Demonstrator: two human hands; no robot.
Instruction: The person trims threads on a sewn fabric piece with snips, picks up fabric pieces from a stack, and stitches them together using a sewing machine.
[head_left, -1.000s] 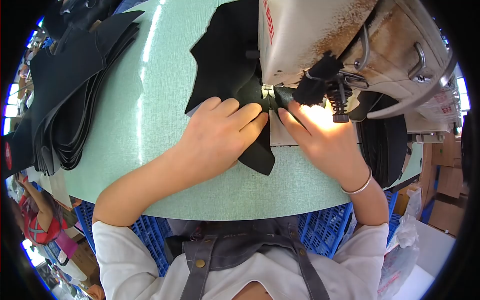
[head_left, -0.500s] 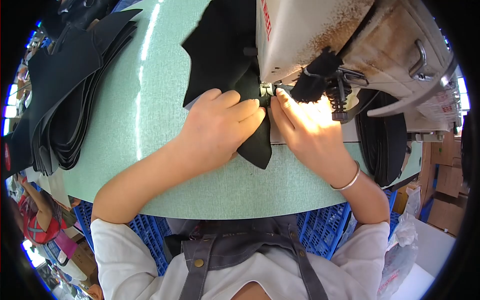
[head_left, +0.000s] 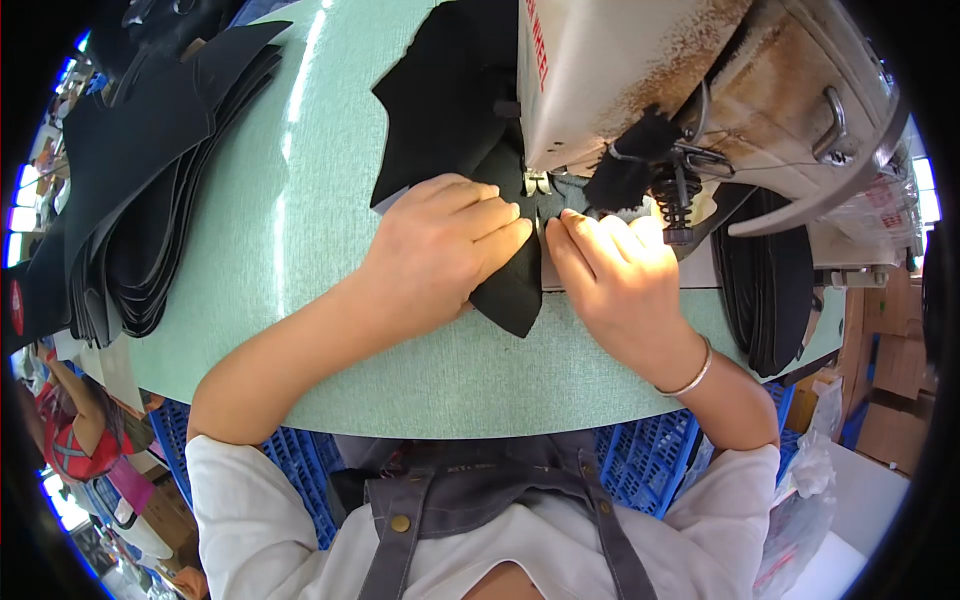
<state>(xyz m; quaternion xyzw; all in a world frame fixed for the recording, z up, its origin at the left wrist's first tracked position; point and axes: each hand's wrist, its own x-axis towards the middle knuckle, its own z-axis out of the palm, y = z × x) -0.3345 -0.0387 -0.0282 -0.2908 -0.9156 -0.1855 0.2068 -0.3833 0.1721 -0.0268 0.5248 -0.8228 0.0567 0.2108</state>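
Observation:
A black fabric piece (head_left: 445,110) lies on the pale green table (head_left: 300,230), running under the presser foot (head_left: 537,183) of a white sewing machine (head_left: 650,70). My left hand (head_left: 445,250) lies flat on the fabric just left of the foot, fingers together, pressing it down. My right hand (head_left: 610,275) rests to the right of the foot, its fingertips pinching the fabric's edge near the needle. A silver bangle (head_left: 685,375) circles my right wrist. The needle itself is hidden behind the machine head.
A tall stack of black cut pieces (head_left: 130,190) sits at the table's left. More black pieces (head_left: 770,290) hang at the right under the machine. Blue plastic crates (head_left: 640,460) stand below the table edge. Another person in red (head_left: 75,440) is at the lower left. Cardboard boxes (head_left: 890,360) stand at the right.
My right hand has slid left and towards me, its fingers curling in at the presser foot. My left hand has shifted slightly up with the fabric.

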